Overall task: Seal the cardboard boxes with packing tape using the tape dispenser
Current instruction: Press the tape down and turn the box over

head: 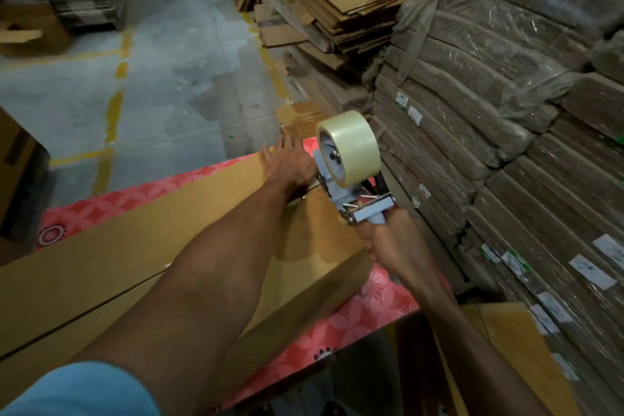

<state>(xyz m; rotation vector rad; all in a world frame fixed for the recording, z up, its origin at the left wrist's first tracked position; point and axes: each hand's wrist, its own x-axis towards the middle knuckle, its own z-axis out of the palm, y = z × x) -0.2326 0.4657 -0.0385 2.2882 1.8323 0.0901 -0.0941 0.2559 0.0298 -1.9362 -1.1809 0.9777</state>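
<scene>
A long, flat brown cardboard box lies across a table covered with a pink flowered cloth. My left hand presses flat on the box's far end, fingers spread. My right hand grips the handle of a grey tape dispenser, which carries a roll of clear packing tape. The dispenser's front end sits at the box's far right corner, right beside my left hand. The seam between the box's flaps runs along its length toward me.
Tall stacks of plastic-wrapped flattened cartons stand close on the right, almost touching the dispenser. More flattened boxes are piled behind. Concrete floor with yellow lines lies to the left, with an upright box at the left edge.
</scene>
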